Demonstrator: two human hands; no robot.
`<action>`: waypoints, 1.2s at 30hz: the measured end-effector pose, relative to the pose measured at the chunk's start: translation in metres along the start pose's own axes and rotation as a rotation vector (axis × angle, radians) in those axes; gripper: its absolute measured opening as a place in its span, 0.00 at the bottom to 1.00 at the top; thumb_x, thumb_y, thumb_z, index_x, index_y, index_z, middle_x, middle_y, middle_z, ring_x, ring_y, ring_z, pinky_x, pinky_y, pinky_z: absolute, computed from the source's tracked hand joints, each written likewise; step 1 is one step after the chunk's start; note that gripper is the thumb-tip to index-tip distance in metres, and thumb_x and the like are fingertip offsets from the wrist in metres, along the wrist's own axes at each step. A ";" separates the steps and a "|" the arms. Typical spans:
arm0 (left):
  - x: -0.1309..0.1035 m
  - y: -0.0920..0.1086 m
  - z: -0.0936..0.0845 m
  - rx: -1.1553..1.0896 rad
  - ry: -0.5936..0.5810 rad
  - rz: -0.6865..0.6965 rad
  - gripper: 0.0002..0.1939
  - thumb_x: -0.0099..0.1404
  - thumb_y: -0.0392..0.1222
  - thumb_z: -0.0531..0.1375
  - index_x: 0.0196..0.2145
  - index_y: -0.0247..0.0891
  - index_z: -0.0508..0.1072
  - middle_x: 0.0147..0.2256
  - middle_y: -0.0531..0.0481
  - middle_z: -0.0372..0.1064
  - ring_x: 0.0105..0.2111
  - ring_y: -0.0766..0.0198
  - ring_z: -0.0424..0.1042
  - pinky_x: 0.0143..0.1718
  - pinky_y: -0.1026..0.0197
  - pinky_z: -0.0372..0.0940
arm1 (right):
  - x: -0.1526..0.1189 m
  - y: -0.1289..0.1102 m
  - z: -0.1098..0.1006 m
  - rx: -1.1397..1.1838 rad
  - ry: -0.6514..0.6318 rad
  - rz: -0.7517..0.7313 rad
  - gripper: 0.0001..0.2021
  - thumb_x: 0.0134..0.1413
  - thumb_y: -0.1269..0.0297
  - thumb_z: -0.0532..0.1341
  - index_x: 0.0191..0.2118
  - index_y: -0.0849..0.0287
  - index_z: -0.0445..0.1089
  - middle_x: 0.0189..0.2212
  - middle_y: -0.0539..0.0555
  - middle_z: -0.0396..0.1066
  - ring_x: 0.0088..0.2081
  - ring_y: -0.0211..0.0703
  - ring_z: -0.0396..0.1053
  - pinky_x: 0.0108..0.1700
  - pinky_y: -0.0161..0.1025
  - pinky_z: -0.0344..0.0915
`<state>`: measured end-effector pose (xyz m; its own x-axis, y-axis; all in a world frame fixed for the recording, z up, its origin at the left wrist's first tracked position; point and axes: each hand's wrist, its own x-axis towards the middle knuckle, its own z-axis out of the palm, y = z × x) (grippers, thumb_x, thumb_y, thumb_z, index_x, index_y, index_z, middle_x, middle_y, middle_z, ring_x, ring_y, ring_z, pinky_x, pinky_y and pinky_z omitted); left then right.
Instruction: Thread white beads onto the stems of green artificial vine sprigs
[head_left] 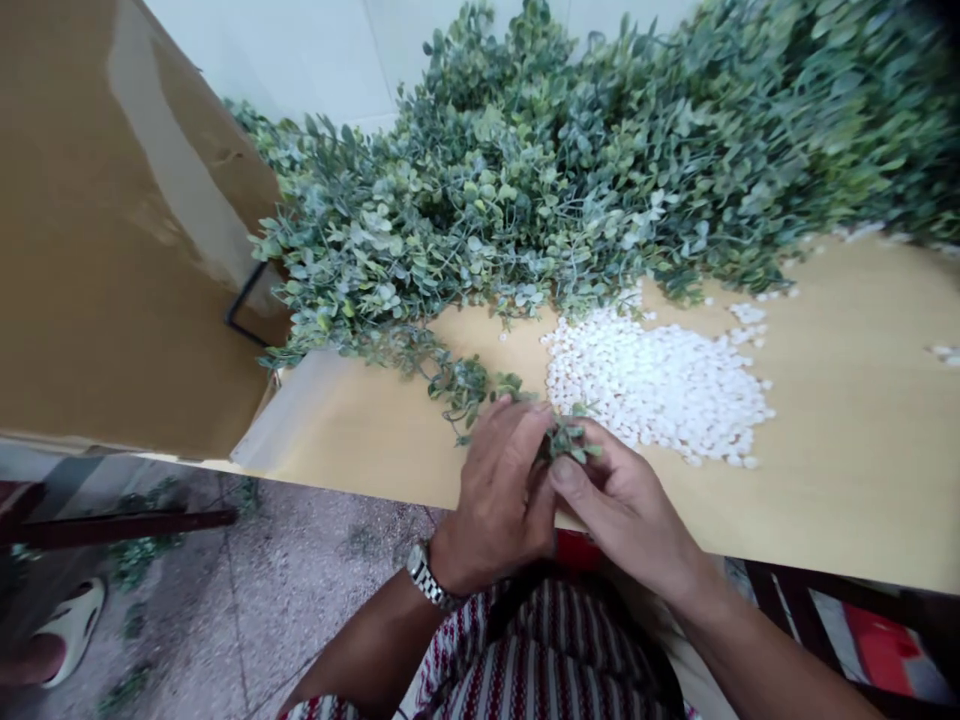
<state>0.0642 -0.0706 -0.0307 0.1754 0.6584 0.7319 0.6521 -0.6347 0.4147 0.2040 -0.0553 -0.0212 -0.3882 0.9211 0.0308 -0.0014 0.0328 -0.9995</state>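
Observation:
My left hand, with a metal watch on its wrist, curls over a sprig of artificial leaves near the table's front edge. My right hand pinches the same sprig from the other side, its thumb on top. A thin leafy strand trails to the left behind my left hand. The stem ends between my palms are hidden. Just beyond my right hand lies a heap of small white plastic pieces.
A big pile of artificial greenery runs along the back against the wall. At the left a cardboard box stands on the wooden table, with a black bent rod beside it. A person's foot in a sandal shows on the floor.

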 end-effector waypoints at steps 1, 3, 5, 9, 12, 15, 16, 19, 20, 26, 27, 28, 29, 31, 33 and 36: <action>-0.003 0.002 0.001 -0.047 -0.021 -0.010 0.30 0.61 0.33 0.56 0.60 0.35 0.53 0.50 0.36 0.66 0.54 0.52 0.64 0.59 0.43 0.56 | 0.001 0.001 0.001 0.053 0.041 0.016 0.14 0.56 0.55 0.58 0.44 0.57 0.66 0.29 0.51 0.72 0.29 0.39 0.71 0.31 0.34 0.69; -0.007 0.001 -0.001 -0.147 -0.029 -0.035 0.34 0.61 0.36 0.55 0.63 0.36 0.47 0.55 0.35 0.61 0.58 0.50 0.59 0.61 0.42 0.52 | 0.001 0.004 -0.001 0.109 0.121 0.029 0.12 0.55 0.55 0.59 0.41 0.56 0.68 0.26 0.50 0.72 0.27 0.39 0.70 0.30 0.35 0.69; -0.010 -0.005 -0.010 -0.172 -0.010 -0.085 0.34 0.63 0.40 0.52 0.64 0.39 0.43 0.59 0.37 0.55 0.60 0.49 0.56 0.61 0.41 0.51 | -0.001 0.008 -0.007 0.159 0.172 0.018 0.10 0.55 0.56 0.60 0.39 0.55 0.68 0.25 0.49 0.71 0.26 0.39 0.70 0.31 0.37 0.70; -0.008 -0.022 -0.024 0.162 -0.177 -0.202 0.29 0.66 0.40 0.51 0.62 0.39 0.49 0.59 0.38 0.57 0.61 0.48 0.54 0.60 0.41 0.50 | -0.005 0.013 -0.019 0.378 0.312 -0.023 0.07 0.52 0.57 0.63 0.35 0.53 0.69 0.28 0.50 0.71 0.26 0.40 0.71 0.30 0.41 0.72; -0.005 -0.032 -0.026 0.455 -0.263 -0.228 0.26 0.63 0.36 0.54 0.59 0.38 0.57 0.57 0.38 0.61 0.59 0.44 0.55 0.59 0.37 0.47 | -0.010 0.014 -0.023 0.501 0.382 -0.042 0.06 0.47 0.59 0.66 0.32 0.51 0.70 0.29 0.49 0.69 0.25 0.40 0.70 0.28 0.42 0.72; -0.003 -0.036 -0.025 0.611 -0.285 -0.247 0.17 0.62 0.35 0.55 0.49 0.41 0.69 0.55 0.41 0.65 0.57 0.41 0.59 0.57 0.34 0.47 | -0.013 0.014 -0.026 0.488 0.386 -0.067 0.07 0.47 0.57 0.65 0.32 0.51 0.70 0.30 0.51 0.68 0.25 0.40 0.68 0.29 0.44 0.72; -0.002 -0.037 -0.025 0.622 -0.286 -0.241 0.15 0.62 0.36 0.55 0.47 0.41 0.70 0.54 0.42 0.66 0.56 0.41 0.60 0.56 0.33 0.47 | -0.014 0.014 -0.027 0.474 0.380 -0.078 0.07 0.47 0.56 0.64 0.32 0.51 0.70 0.30 0.51 0.67 0.25 0.40 0.67 0.29 0.45 0.72; -0.001 -0.037 -0.027 0.574 -0.254 -0.201 0.15 0.61 0.36 0.56 0.46 0.42 0.71 0.53 0.42 0.67 0.57 0.43 0.59 0.57 0.34 0.47 | -0.014 0.012 -0.030 0.477 0.372 -0.127 0.09 0.46 0.54 0.65 0.32 0.50 0.68 0.29 0.51 0.64 0.27 0.41 0.66 0.31 0.45 0.71; -0.001 -0.037 -0.028 0.547 -0.237 -0.181 0.15 0.61 0.35 0.56 0.46 0.43 0.70 0.53 0.43 0.66 0.57 0.43 0.59 0.57 0.34 0.47 | -0.014 0.011 -0.032 0.484 0.371 -0.143 0.09 0.46 0.54 0.65 0.32 0.50 0.67 0.29 0.51 0.63 0.27 0.41 0.65 0.31 0.45 0.71; -0.003 -0.017 -0.027 0.314 0.051 -0.138 0.15 0.59 0.30 0.57 0.44 0.40 0.69 0.48 0.41 0.65 0.51 0.51 0.64 0.51 0.45 0.61 | -0.014 0.012 -0.039 0.394 0.347 -0.192 0.10 0.47 0.51 0.62 0.32 0.50 0.65 0.27 0.51 0.61 0.26 0.41 0.64 0.30 0.45 0.70; -0.002 -0.012 -0.025 0.259 0.048 -0.117 0.16 0.59 0.30 0.57 0.45 0.39 0.68 0.46 0.41 0.66 0.49 0.53 0.65 0.49 0.47 0.63 | -0.014 0.012 -0.040 0.360 0.346 -0.211 0.11 0.48 0.51 0.61 0.32 0.50 0.65 0.26 0.51 0.61 0.25 0.41 0.63 0.29 0.45 0.70; -0.001 -0.006 -0.023 0.211 0.005 -0.088 0.16 0.59 0.30 0.57 0.46 0.38 0.67 0.45 0.40 0.66 0.48 0.53 0.65 0.48 0.48 0.64 | -0.014 0.013 -0.040 0.327 0.340 -0.229 0.11 0.49 0.50 0.60 0.32 0.51 0.65 0.26 0.51 0.60 0.25 0.42 0.63 0.29 0.46 0.70; 0.001 -0.001 -0.020 0.176 -0.069 -0.052 0.17 0.59 0.31 0.58 0.46 0.37 0.67 0.45 0.40 0.66 0.48 0.52 0.65 0.48 0.47 0.63 | -0.014 0.013 -0.040 0.302 0.331 -0.240 0.11 0.49 0.49 0.59 0.32 0.51 0.64 0.25 0.51 0.60 0.25 0.42 0.63 0.29 0.46 0.70; 0.006 0.005 -0.014 0.159 -0.243 0.006 0.16 0.59 0.34 0.58 0.46 0.37 0.67 0.48 0.38 0.65 0.50 0.50 0.63 0.51 0.44 0.61 | -0.014 0.014 -0.040 0.292 0.315 -0.251 0.12 0.49 0.49 0.58 0.31 0.51 0.63 0.25 0.51 0.58 0.26 0.43 0.63 0.28 0.45 0.70; 0.010 0.005 -0.012 0.209 -0.358 0.036 0.13 0.59 0.35 0.58 0.44 0.37 0.70 0.49 0.38 0.66 0.51 0.48 0.62 0.52 0.40 0.57 | -0.014 0.015 -0.040 0.333 0.312 -0.251 0.11 0.49 0.49 0.58 0.31 0.50 0.63 0.25 0.51 0.57 0.27 0.43 0.63 0.28 0.44 0.70; 0.010 0.000 -0.016 0.260 -0.362 0.050 0.10 0.59 0.34 0.58 0.40 0.38 0.72 0.49 0.38 0.66 0.51 0.46 0.63 0.52 0.38 0.55 | -0.015 0.015 -0.039 0.404 0.311 -0.243 0.11 0.47 0.50 0.59 0.32 0.50 0.64 0.25 0.50 0.55 0.26 0.42 0.62 0.28 0.44 0.70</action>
<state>0.0544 -0.0702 -0.0148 0.4285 0.7577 0.4921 0.7915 -0.5775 0.2000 0.2454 -0.0538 -0.0360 -0.0427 0.9786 0.2014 -0.4331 0.1635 -0.8864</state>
